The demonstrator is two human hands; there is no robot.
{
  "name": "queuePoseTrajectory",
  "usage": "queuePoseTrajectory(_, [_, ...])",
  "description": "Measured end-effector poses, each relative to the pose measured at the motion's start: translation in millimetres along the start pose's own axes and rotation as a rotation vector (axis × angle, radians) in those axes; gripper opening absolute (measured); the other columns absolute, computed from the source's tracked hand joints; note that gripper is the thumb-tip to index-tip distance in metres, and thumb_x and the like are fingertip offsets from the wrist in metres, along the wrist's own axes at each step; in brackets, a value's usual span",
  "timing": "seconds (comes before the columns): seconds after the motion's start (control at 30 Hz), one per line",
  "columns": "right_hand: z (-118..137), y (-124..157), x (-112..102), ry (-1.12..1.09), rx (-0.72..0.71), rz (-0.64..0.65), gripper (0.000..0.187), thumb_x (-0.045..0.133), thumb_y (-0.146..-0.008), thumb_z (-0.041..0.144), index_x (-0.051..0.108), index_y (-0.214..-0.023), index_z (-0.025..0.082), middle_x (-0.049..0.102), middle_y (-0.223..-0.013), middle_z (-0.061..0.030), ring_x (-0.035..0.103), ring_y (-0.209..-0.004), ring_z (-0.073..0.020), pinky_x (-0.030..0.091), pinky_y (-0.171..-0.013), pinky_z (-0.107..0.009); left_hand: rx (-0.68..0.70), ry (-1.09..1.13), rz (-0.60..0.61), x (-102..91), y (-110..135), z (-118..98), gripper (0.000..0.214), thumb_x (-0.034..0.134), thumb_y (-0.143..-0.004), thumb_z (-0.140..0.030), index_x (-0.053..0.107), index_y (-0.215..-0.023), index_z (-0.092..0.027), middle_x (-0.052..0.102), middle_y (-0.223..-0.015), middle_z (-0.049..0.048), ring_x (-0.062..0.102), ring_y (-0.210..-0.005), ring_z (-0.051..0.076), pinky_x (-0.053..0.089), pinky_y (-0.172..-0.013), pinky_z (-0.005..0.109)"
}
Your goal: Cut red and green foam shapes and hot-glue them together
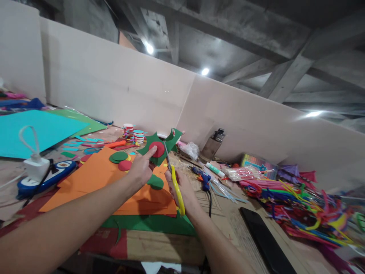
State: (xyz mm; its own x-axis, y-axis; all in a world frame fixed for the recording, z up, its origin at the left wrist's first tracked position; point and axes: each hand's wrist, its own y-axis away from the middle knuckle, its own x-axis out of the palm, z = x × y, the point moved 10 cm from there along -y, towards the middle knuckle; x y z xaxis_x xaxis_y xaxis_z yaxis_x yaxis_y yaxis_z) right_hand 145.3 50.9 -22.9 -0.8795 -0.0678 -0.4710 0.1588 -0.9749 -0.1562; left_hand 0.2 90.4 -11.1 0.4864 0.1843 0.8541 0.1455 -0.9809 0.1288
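Observation:
My left hand (pixel 142 167) pinches a piece of green paper (pixel 173 140) with a red paper circle (pixel 156 150) laid flat against it, the thumb on the circle. In my right hand (pixel 182 188) is a pair of scissors with yellow handles (pixel 177 190). Their blades meet the green paper at the right side of the red circle. Below my hands lie orange sheets (pixel 94 179), with green circles (pixel 118 156) and a red circle (pixel 124 165) on top. Another green disc (pixel 155 182) rests between my two hands. A green sheet (pixel 154 224) shows under the orange ones.
Right of my hands are a blue glue gun (pixel 204 179), a glue stick (pixel 215 169), a black phone (pixel 265 239) and a heap of pipe cleaners (pixel 308 213). A dark bottle (pixel 212 145) stands by the partition (pixel 119 80). At left sit a power strip (pixel 47 179) and turquoise sheet (pixel 37 131).

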Motion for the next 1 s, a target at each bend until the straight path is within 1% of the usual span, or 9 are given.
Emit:
queuePoseTrajectory(0.1, [3.2, 0.7, 0.7, 0.001, -0.037, 0.017, 0.031, 0.052, -0.087, 0.052, 0.052, -0.091, 0.022, 0.046, -0.061, 0.0047, 0.042, -0.05, -0.0084, 0.032, -0.045, -0.018, 0.004, -0.011, 0.009, -1.3, -1.4, 0.2, 0.005, 0.07, -0.075, -0.007, 0.068, -0.078, -0.01, 0.074, -0.075, 0.0051, 0.068, -0.063, 0.011, 0.056, -0.065, 0.022])
queuePoseTrajectory(0.3, [8.3, 4.3, -1.7, 0.046, -0.046, 0.008, 0.03, 0.051, -0.088, 0.051, 0.051, -0.087, 0.021, 0.049, -0.06, 0.0043, 0.043, -0.049, -0.0081, 0.031, -0.045, -0.018, -0.01, -0.038, -0.017, -4.1, -0.9, 1.1, 0.005, 0.071, -0.074, -0.007, 0.068, -0.078, -0.01, 0.074, -0.074, 0.0046, 0.067, -0.063, 0.012, 0.057, -0.065, 0.023])
queuePoseTrajectory(0.4, [12.6, 5.8, -3.5, 0.097, -0.063, -0.011, 0.028, 0.049, -0.09, 0.05, 0.051, -0.086, 0.022, 0.05, -0.061, 0.0042, 0.044, -0.05, -0.0086, 0.031, -0.046, -0.019, -0.019, -0.034, 0.007, -1.9, 0.2, 3.1, 0.004, 0.07, -0.075, -0.007, 0.068, -0.076, -0.01, 0.074, -0.074, 0.0053, 0.068, -0.064, 0.012, 0.056, -0.066, 0.023])
queuePoseTrajectory(0.57, [26.1, 6.2, -9.3, 0.234, -0.115, -0.073, 0.027, 0.048, -0.091, 0.046, 0.05, -0.082, 0.021, 0.053, -0.065, 0.0034, 0.047, -0.057, -0.0106, 0.033, -0.053, -0.021, -0.024, -0.034, 0.061, 0.5, 0.6, 8.2, 0.009, 0.076, -0.07, -0.008, 0.068, -0.073, -0.01, 0.073, -0.07, 0.0041, 0.066, -0.061, 0.011, 0.054, -0.062, 0.02])
queuePoseTrajectory(0.67, [30.3, 5.9, -9.1, 0.248, -0.114, -0.075, 0.028, 0.047, -0.091, 0.047, 0.05, -0.081, 0.021, 0.052, -0.065, 0.0032, 0.046, -0.057, -0.011, 0.033, -0.054, -0.022, -0.019, -0.023, 0.076, 1.6, 0.3, 8.8, 0.012, 0.077, -0.067, -0.007, 0.069, -0.075, -0.011, 0.074, -0.073, 0.0046, 0.067, -0.063, 0.011, 0.054, -0.063, 0.021])
queuePoseTrajectory(0.83, [26.5, 5.4, -6.7, 0.166, -0.097, -0.067, 0.03, 0.049, -0.09, 0.048, 0.048, -0.078, 0.021, 0.051, -0.065, 0.0031, 0.045, -0.057, -0.0102, 0.033, -0.052, -0.021, -0.01, -0.025, 0.066, 0.8, 0.4, 7.3, 0.011, 0.077, -0.068, -0.008, 0.068, -0.073, -0.011, 0.074, -0.07, 0.0037, 0.066, -0.06, 0.01, 0.053, -0.06, 0.019])
queuePoseTrajectory(1.0, [13.5, 1.9, -4.9, 0.12, -0.086, -0.038, 0.03, 0.051, -0.089, 0.05, 0.049, -0.08, 0.021, 0.046, -0.06, 0.0048, 0.042, -0.051, -0.0091, 0.031, -0.047, -0.02, -0.023, -0.034, 0.096, 3.2, 0.6, 7.4, 0.017, 0.079, -0.065, -0.01, 0.07, -0.079, -0.012, 0.074, -0.073, 0.0043, 0.067, -0.063, 0.012, 0.055, -0.068, 0.023])
